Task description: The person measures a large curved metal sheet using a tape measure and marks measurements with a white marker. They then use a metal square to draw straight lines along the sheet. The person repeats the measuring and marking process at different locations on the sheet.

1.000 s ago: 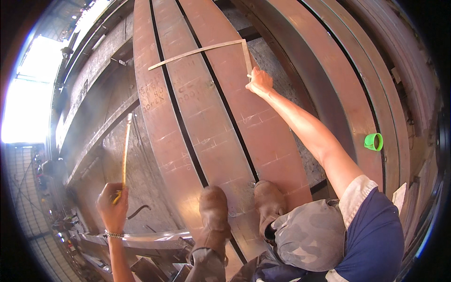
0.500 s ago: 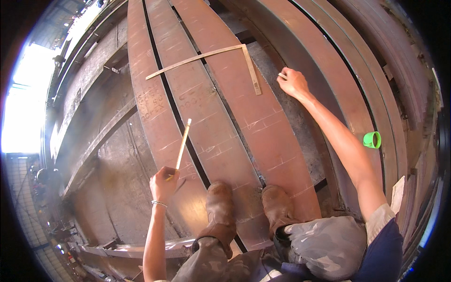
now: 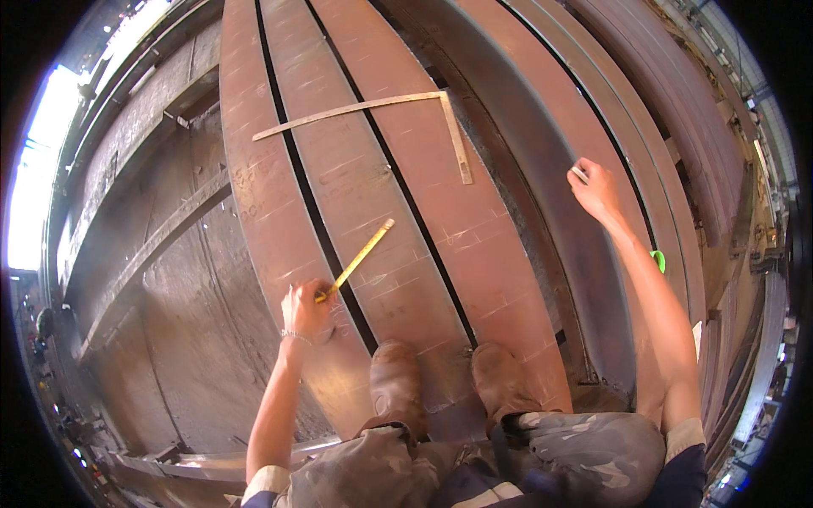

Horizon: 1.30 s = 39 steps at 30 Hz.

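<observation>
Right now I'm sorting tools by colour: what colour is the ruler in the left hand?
Yellow. The ruler, held by the left hand, shows in the head view.

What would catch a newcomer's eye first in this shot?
Long rust-red steel plates run up the middle of the view, with a metal framing square lying across them near the top. The left hand holds a yellow folding rule slanted over the plates, while the right hand reaches out to the right, pinching a small pale object too small to identify. Two worn brown boots stand at the bottom.
</observation>
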Tool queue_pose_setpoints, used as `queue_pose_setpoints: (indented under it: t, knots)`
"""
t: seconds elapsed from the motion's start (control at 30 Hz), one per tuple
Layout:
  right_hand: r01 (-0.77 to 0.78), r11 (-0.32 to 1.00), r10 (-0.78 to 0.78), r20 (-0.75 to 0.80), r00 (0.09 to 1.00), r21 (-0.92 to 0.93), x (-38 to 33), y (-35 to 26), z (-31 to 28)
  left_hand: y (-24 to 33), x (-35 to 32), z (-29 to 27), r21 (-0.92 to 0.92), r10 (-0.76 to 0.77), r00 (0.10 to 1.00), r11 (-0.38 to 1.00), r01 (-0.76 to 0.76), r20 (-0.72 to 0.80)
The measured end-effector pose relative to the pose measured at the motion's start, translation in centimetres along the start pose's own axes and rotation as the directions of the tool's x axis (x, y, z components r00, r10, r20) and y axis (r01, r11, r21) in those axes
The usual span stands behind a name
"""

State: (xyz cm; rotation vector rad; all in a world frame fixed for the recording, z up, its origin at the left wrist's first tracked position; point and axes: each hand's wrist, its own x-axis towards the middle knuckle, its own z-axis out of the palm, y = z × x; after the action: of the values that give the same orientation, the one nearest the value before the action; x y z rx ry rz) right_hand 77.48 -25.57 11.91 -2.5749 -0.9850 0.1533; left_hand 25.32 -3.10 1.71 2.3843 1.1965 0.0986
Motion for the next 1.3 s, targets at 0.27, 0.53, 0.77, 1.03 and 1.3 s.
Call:
queue_pose_setpoints:
  t: [0.27,0.53,0.77,1.03,1.3]
  knots:
    - [0.115,0.984,-0.106,0.071,0.992,-0.136,-0.6,-6.5,0.0,-1.6,6.5,-0.2,0.064,0.187,0.981,0.981,-0.184,-0.051]
    - [0.221,0.974,-0.226,0.151,0.962,0.052,-1.9,-14.2,1.0,-1.6,10.1,0.8,0.066,0.243,0.969,0.967,-0.245,0.041]
    - [0.092,0.99,-0.115,0.248,0.962,0.104,-4.3,-15.4,-3.2,-2.6,11.3,0.6,0.065,0.269,0.961,0.96,-0.273,0.068]
    - [0.042,0.986,-0.012,0.181,0.983,-0.161,-7.8,-14.8,-10.4,-2.8,11.5,0.4,0.001,0.283,0.955,0.959,-0.284,0.086]
    - [-0.07,0.984,0.024,0.271,0.962,0.163,-9.8,-14.3,-7.9,-2.6,11.4,0.2,0.05,0.237,0.962,0.968,-0.246,0.139]
